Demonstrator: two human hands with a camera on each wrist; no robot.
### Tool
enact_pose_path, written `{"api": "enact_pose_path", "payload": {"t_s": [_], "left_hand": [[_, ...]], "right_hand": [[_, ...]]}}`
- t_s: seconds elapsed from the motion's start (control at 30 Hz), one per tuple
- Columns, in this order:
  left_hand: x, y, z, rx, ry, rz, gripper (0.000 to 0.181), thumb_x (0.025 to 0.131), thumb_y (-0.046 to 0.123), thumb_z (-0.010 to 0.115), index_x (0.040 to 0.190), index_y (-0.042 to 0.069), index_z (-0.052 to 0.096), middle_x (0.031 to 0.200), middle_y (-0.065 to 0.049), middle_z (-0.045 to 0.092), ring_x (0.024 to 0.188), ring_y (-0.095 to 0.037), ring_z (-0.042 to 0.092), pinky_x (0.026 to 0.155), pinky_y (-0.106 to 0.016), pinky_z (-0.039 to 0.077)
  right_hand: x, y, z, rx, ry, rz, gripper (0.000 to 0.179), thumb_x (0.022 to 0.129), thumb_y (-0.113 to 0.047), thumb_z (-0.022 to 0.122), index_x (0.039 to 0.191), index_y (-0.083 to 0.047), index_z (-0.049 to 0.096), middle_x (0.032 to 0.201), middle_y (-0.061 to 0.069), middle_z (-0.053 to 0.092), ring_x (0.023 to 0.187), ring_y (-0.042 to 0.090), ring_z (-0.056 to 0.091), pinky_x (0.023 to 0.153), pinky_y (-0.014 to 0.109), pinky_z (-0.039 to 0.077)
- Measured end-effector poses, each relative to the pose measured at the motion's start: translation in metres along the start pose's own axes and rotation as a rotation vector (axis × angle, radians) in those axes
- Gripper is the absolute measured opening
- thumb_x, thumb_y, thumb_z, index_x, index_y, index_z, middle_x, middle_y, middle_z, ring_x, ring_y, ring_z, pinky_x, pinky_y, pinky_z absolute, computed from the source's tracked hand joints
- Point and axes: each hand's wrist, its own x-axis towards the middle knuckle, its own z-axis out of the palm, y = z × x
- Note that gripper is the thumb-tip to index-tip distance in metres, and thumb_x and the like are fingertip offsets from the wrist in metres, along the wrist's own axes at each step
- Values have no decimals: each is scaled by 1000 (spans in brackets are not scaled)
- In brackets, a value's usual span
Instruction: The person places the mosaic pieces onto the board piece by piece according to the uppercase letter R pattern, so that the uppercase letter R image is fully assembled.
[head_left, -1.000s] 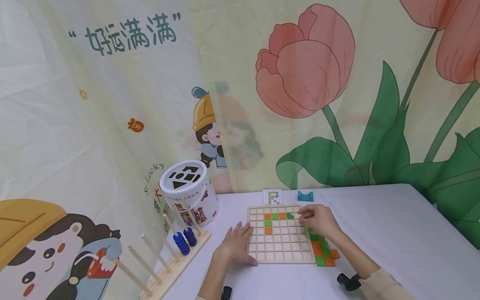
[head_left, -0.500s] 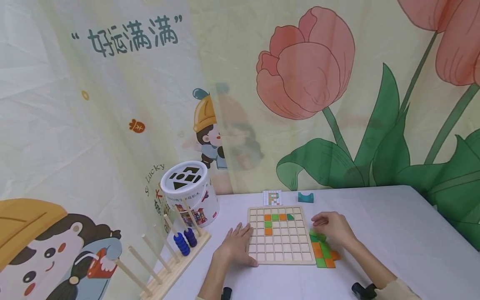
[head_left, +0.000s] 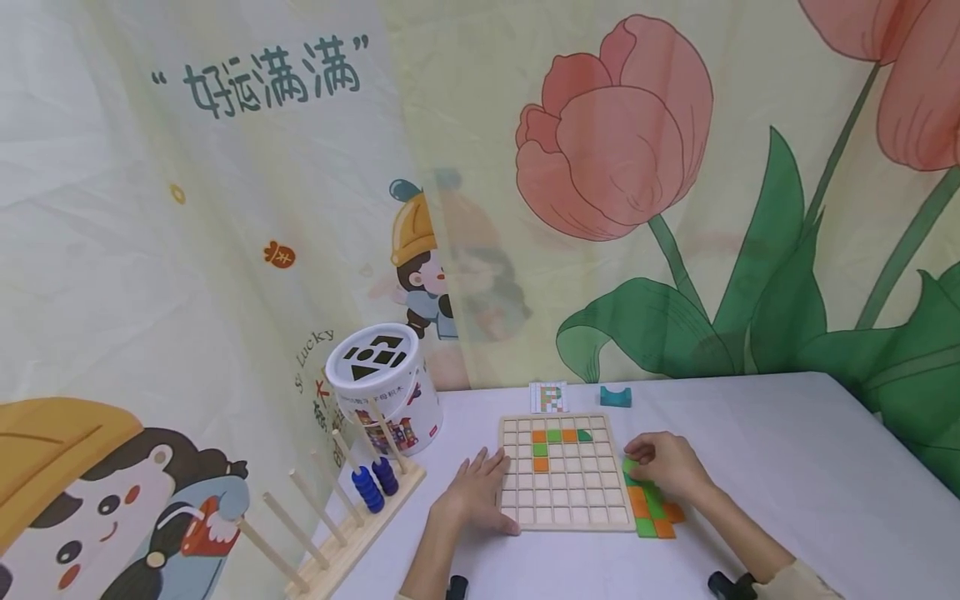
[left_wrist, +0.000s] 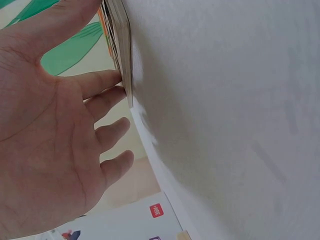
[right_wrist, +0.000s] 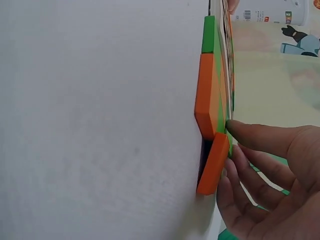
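Observation:
A square wooden grid board (head_left: 570,492) lies on the table. Orange and green tiles (head_left: 554,436) fill a short row near its top and run partway down one column; a dark green rounded tile ends the row. My left hand (head_left: 474,493) is spread along the board's left side, its fingers and thumb touching the edge in the left wrist view. Right of the board lie several loose orange and green tiles (head_left: 652,504). Over their far end, my right hand (head_left: 667,462) pinches a green tile (right_wrist: 230,145) between thumb and fingers; part of it is hidden.
Behind the board lie a card with a coloured letter pattern (head_left: 548,397) and a teal notched block (head_left: 616,397). At left stand a wooden peg rack (head_left: 352,533) with blue beads and a white bucket (head_left: 382,375) with shape holes. A printed curtain hangs behind the table.
My right hand has moved from the board's upper right side, rightward and down to the loose tiles. My left hand stays at the board's edge. The filled tiles look the same.

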Motion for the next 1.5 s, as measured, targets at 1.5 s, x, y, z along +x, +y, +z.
{"api": "enact_pose_path", "payload": {"t_s": [1.5], "left_hand": [[1,-1,3,-48,-9,-24,109,71,55,92,160,13,43,169,-4,35,159,-31,23,128,-56,19]], "right_hand": [[35,-40,32,170,-34,-19,26,80,-2,88,104,-5,78,79,-4,74,76,14,69,68,27,57]]}}
